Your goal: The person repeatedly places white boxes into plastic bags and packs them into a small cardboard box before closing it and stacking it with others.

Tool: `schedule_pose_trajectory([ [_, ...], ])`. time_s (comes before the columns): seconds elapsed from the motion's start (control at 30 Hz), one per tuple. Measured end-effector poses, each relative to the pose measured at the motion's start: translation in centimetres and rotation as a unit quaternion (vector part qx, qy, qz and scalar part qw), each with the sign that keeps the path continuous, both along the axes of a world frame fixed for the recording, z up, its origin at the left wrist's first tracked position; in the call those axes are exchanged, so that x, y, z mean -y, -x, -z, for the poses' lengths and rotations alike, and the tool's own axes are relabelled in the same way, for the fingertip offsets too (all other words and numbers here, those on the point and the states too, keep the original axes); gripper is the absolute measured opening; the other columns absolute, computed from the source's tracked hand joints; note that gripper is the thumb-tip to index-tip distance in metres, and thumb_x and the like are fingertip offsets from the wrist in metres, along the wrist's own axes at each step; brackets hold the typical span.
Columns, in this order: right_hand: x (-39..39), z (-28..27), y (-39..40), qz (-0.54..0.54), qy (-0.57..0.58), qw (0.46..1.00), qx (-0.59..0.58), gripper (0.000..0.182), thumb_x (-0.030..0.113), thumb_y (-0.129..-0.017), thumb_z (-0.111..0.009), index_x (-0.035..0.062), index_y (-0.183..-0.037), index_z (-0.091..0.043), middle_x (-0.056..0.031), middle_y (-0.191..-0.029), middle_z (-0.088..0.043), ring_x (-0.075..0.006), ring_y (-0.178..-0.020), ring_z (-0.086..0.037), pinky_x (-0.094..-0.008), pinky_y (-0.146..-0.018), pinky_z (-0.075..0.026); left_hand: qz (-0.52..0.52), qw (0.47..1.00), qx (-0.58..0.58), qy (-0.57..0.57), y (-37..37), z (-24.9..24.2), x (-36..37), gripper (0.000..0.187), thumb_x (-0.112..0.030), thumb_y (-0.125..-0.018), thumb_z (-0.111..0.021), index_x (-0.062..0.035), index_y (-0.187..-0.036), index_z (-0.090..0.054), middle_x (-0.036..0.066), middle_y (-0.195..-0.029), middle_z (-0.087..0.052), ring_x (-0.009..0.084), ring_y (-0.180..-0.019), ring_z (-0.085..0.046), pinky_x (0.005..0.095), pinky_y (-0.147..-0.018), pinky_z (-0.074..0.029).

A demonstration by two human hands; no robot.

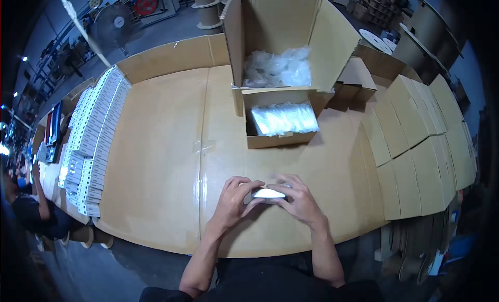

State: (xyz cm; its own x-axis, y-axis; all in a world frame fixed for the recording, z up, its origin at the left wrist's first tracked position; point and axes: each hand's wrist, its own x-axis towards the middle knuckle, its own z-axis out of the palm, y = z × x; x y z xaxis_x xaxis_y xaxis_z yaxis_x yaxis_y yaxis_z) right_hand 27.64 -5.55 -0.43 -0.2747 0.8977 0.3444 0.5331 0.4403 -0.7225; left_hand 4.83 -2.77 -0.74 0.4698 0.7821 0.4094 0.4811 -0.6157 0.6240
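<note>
Near the front of the cardboard-covered table (150, 146), a small flat white box (268, 193) is held level between both hands, with much of it covered by fingers. My left hand (234, 200) is closed on its left end, thumb below and fingers above. At the right end my right hand (300, 200) pinches it, and its upper fingers are slightly blurred. Beyond the hands stands an open carton (278, 142) with a row of clear plastic-wrapped packets (285, 119) inside.
Behind that carton, a taller open box (280, 21) contains crumpled clear plastic bags (280, 68). Stacked white boxes (99, 130) line the left edge. Closed brown cartons (416, 146) are piled on the right. A person (39, 203) is at the far left.
</note>
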Motion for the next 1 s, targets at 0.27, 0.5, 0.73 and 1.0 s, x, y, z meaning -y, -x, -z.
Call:
schedule_pose_trajectory([
  [0.27,-0.8,-3.2,-1.4,-0.016,0.037,0.999,0.0,0.027,-0.003,-0.086,-0.072,0.0056,-0.112,-0.069,-0.0102,-0.098,-0.067,-0.0234,-0.078,-0.07,-0.0325,-0.068,-0.058,-0.07,0.991,0.059,0.098,2.4,-0.2,-0.2,0.067,-0.021,-0.083,-0.082,-0.0072,-0.14,-0.051,0.013,-0.112,-0.067,0.0328,-0.11,-0.06,0.0433,-0.102,-0.044],
  [0.5,-8.1,-2.9,4.4,0.229,-0.071,0.924,-0.297,0.027,-0.005,-0.091,-0.066,-0.0072,-0.116,-0.056,-0.0139,-0.113,-0.059,-0.02,-0.079,-0.071,-0.0296,-0.062,-0.065,-0.25,0.955,0.127,0.097,11.1,1.8,0.3,0.055,-0.009,-0.089,-0.073,-0.0025,-0.139,-0.052,0.016,-0.117,-0.065,0.0302,-0.109,-0.062,0.0401,-0.097,-0.048],
  [0.73,-12.2,-2.3,9.1,0.282,-0.138,0.948,-0.059,0.03,-0.005,-0.088,-0.067,-0.0029,-0.117,-0.059,-0.0177,-0.103,-0.061,-0.0298,-0.081,-0.067,-0.0329,-0.054,-0.062,-0.372,0.92,0.107,0.056,18.3,1.0,2.7,0.051,-0.004,-0.089,-0.068,-0.0006,-0.138,-0.052,0.016,-0.113,-0.066,0.0295,-0.109,-0.062,0.0412,-0.099,-0.047],
  [1.0,-14.5,-2.2,10.2,0.322,-0.104,0.916,0.215,0.025,0.01,-0.085,-0.069,0.0062,-0.11,-0.067,-0.0162,-0.099,-0.068,-0.0353,-0.1,-0.058,-0.0501,-0.087,-0.044,-0.455,0.884,0.096,0.043,23.9,1.9,4.2,0.048,-0.006,-0.089,-0.068,-0.001,-0.135,-0.055,0.017,-0.113,-0.067,0.0292,-0.109,-0.063,0.0407,-0.099,-0.048],
])
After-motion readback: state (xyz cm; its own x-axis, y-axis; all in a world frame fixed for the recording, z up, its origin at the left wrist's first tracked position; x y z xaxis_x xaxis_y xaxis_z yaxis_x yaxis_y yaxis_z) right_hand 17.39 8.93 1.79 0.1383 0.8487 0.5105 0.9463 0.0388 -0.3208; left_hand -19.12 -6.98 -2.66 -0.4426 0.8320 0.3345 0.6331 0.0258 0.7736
